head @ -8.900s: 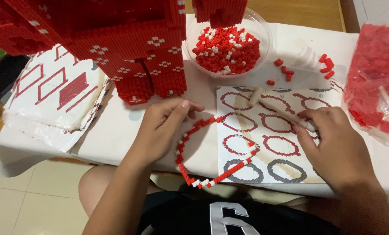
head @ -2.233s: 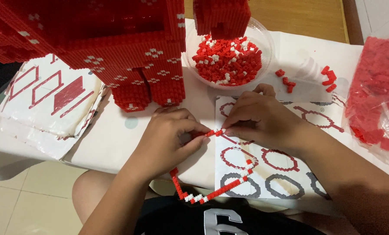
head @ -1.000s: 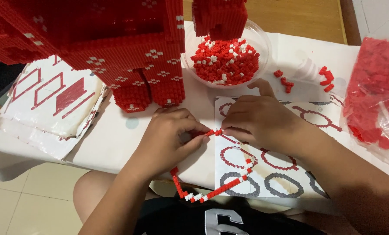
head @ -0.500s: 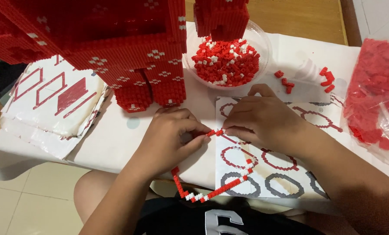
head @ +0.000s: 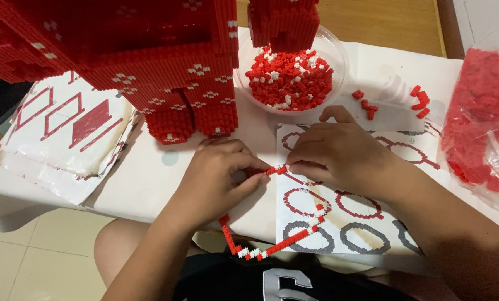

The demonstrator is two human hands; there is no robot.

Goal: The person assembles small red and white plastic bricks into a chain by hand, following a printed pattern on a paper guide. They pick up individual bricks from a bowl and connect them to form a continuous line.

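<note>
My left hand [head: 216,181] pinches one end of a thin curved strip of small red and white bricks [head: 266,248]. The strip bends down past the table's front edge and back up onto a printed sheet of ring outlines [head: 366,223]. My right hand [head: 338,153] meets the left at the strip's upper end, its fingertips pressed on a small red piece [head: 277,169] there. Both hands work over the sheet's left edge, just in front of a large red brick model [head: 165,61].
A clear bowl [head: 333,44] of loose red and white bricks stands behind my right hand. Several stray red bricks [head: 366,103] lie near it. A plastic bag of red bricks [head: 483,128] is at the right. A white bag with red printed shapes [head: 65,134] lies at the left.
Over the last second the hands barely shift. Nearly nine seconds ago they were apart, the right one resting on the sheet with a beige tool; now both pinch the strip's end together.
</note>
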